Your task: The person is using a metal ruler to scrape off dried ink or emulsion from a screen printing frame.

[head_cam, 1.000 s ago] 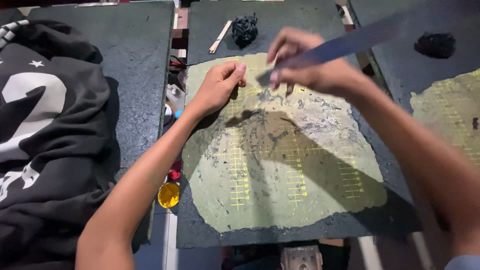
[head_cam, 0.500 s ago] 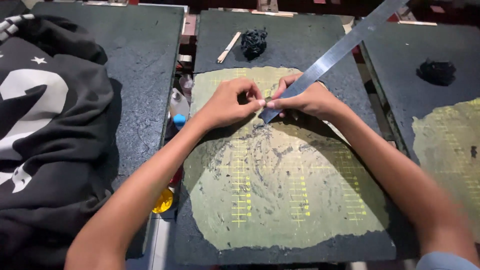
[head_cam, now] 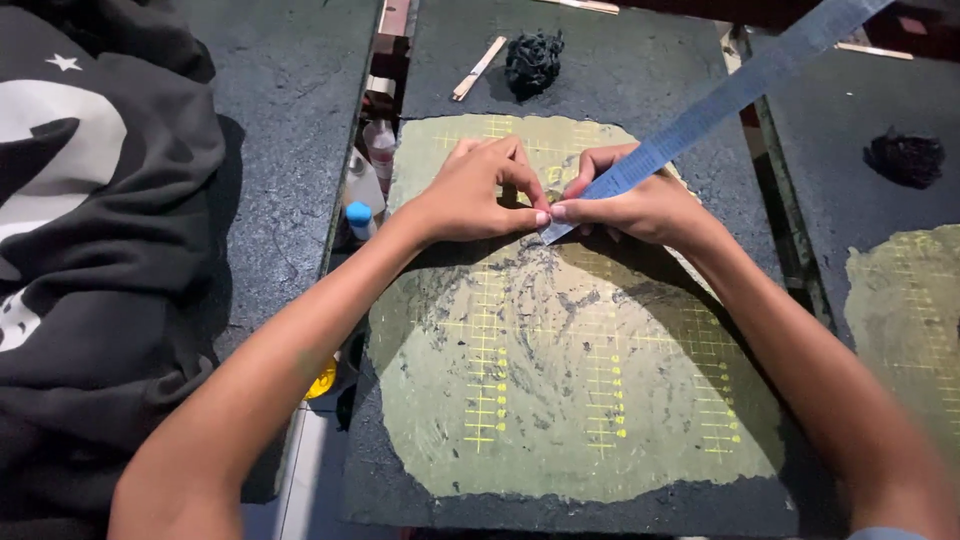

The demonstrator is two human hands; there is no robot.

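Note:
My right hand (head_cam: 640, 205) grips a long metal ruler (head_cam: 730, 95) that slants up to the right, its lower tip pressed on the board near the centre. My left hand (head_cam: 475, 190) rests beside it, thumb and forefinger pinched at the ruler's tip. Both hands lie on the upper part of a dark printing board (head_cam: 600, 60) whose middle is scraped to an olive-green patch (head_cam: 560, 400) with yellow grid lines and dark flecks of residue. Whether the left fingers hold a scrap is hidden.
A black wad of scraped residue (head_cam: 533, 60) and a wooden stick (head_cam: 478, 68) lie at the board's top. Small bottles (head_cam: 372, 165) stand in the gap to the left. A black printed garment (head_cam: 90, 250) covers the left board. Another board (head_cam: 900, 290) with a black wad (head_cam: 905, 157) lies right.
Both hands came down from the board's top toward its centre and drew together. The ruler tip now touches the board, and the left fingers pinch at it.

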